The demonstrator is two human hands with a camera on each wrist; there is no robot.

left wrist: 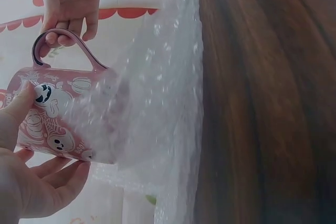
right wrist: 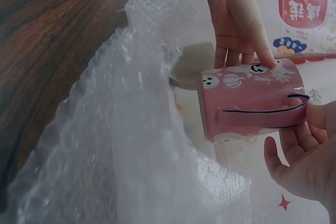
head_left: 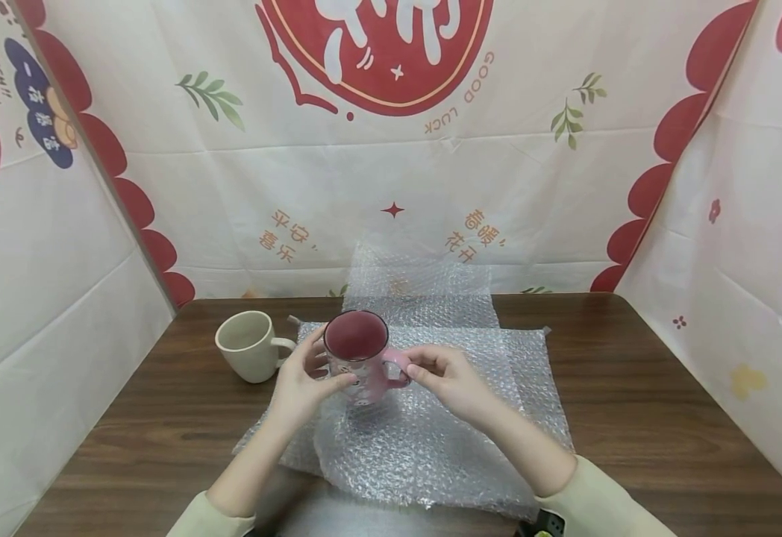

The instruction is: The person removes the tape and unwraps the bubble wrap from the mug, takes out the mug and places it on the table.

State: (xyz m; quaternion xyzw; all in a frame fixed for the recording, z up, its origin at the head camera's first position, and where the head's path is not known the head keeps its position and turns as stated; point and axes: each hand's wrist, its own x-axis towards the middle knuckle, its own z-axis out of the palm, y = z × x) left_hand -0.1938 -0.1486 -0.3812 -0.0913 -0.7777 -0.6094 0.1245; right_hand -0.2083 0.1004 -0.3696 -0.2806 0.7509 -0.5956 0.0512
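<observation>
A pink mug (head_left: 357, 358) with a dark red inside is held upright over the bubble wrap (head_left: 431, 447). My left hand (head_left: 304, 380) grips its body from the left, thumb across the front. With thumb and fingers my right hand (head_left: 448, 377) pinches the handle (right wrist: 262, 115). White ghost and pumpkin drawings cover the mug's side (left wrist: 58, 114) in the left wrist view, where bubble wrap (left wrist: 157, 103) hides its lower end. Whether the mug's base touches the wrap cannot be told.
A cream mug (head_left: 246, 347) stands on the brown wooden table (head_left: 633, 403), left of the bubble wrap, its handle close to my left hand. The wrap spreads over the table's middle and runs up against the printed cloth (head_left: 391, 171) at the back.
</observation>
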